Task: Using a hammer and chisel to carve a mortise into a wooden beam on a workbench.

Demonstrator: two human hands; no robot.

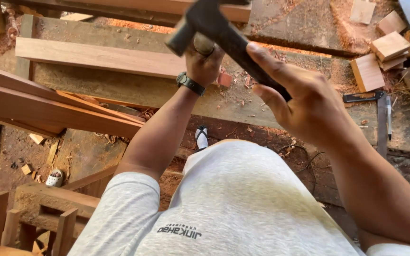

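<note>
Bench (281,28): under both my hands, strewn with sawdust; no cut or joint shows finished.
Plank (96,57): lies just beyond my left hand (204,61).
Hammer (214,23): raised above the bench, my right hand (304,102) wrapped tight round its handle.
Chisel (204,45): gripped upright in my left fist, tip hidden.
Containers: a small cup (54,178) on the floor far below my left hand, contents unclear.

Soft, even daylight with brighter glare top right, motion blur on the raised hammer (224,29).
</note>
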